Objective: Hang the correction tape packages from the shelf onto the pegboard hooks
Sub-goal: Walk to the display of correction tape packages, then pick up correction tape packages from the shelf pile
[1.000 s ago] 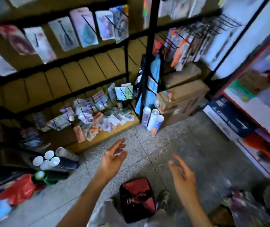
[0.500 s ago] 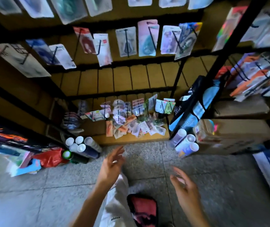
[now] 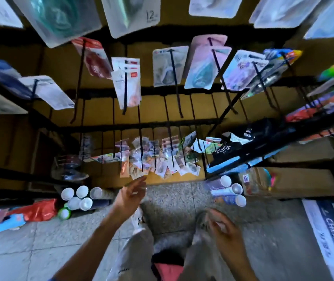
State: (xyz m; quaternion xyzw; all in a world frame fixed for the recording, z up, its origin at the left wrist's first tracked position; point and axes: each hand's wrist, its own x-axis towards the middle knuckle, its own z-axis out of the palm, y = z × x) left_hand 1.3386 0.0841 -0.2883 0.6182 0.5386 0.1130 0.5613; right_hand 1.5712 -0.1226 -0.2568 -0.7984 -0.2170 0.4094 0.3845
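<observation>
Nearer now, blurred packages (image 3: 158, 159) (labels illegible)

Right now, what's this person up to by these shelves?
A person stands over a low shelf heaped with small packages, under a wall of hooks with hanging cards. The left hand reaches toward the heap, fingers relaxed and holding nothing. The right hand, blurred, looks empty too. No package has been picked up yet.

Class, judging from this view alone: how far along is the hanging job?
Done: some packages already hang on hooks. In hand: nothing; the left hand reaches empty toward the shelf pile, and the right hand is empty too. Left: the whole pile.
</observation>
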